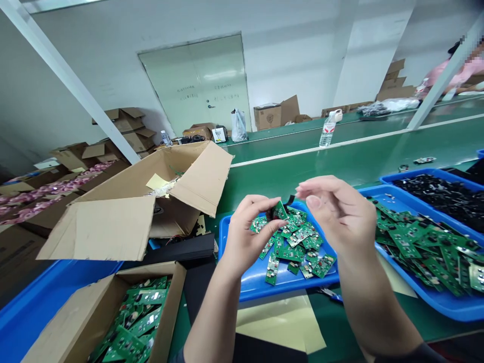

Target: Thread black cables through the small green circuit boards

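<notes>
My left hand pinches a small green circuit board between thumb and fingers, held above a blue tray. My right hand is raised beside it, its fingertips closed on a small black piece that touches the board's top edge. Under both hands several more green boards lie scattered in that tray.
A second blue tray of green boards lies to the right, a third with black parts behind it. An open cardboard box stands left; a smaller box of boards sits at front left. A water bottle stands on the green conveyor. A person works at far right.
</notes>
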Action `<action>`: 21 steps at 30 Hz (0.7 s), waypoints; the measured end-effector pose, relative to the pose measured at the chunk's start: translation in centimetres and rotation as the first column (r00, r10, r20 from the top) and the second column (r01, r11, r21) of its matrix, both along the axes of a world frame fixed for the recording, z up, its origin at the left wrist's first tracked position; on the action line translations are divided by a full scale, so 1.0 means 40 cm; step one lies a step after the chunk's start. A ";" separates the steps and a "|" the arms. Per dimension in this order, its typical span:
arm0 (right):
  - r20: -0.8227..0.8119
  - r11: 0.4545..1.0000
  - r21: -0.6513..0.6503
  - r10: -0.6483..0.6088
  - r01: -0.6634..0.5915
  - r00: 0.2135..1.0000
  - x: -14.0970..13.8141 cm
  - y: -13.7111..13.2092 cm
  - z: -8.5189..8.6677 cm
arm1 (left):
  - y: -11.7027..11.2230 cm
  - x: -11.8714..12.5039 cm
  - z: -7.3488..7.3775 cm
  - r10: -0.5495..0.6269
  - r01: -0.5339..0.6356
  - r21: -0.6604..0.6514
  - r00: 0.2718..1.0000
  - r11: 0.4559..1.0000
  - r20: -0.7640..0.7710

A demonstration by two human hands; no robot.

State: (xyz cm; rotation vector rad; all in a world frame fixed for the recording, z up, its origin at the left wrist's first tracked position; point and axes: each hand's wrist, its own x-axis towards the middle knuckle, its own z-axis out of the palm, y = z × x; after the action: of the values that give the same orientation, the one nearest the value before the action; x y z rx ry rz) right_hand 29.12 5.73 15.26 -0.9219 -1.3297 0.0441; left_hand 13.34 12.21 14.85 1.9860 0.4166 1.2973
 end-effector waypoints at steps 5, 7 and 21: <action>0.130 0.997 -0.068 0.044 -0.035 0.991 0.008 -0.007 0.015 | 0.002 -0.002 0.002 0.148 -0.132 0.310 0.989 0.941 -0.028; 0.171 0.999 -0.039 0.022 -0.016 0.985 0.007 -0.007 0.018 | 0.002 -0.002 0.004 0.151 -0.134 0.336 0.988 0.932 -0.024; 0.367 0.992 0.064 0.077 -0.108 0.927 0.017 -0.003 0.021 | 0.000 -0.014 0.007 0.062 -0.063 0.160 0.998 0.985 0.009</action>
State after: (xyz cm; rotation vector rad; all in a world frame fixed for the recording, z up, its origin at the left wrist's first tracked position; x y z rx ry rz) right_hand 29.80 5.60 16.08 -0.8199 -1.7073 -0.1146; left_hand 12.78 12.20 15.13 2.1173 0.3856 1.4126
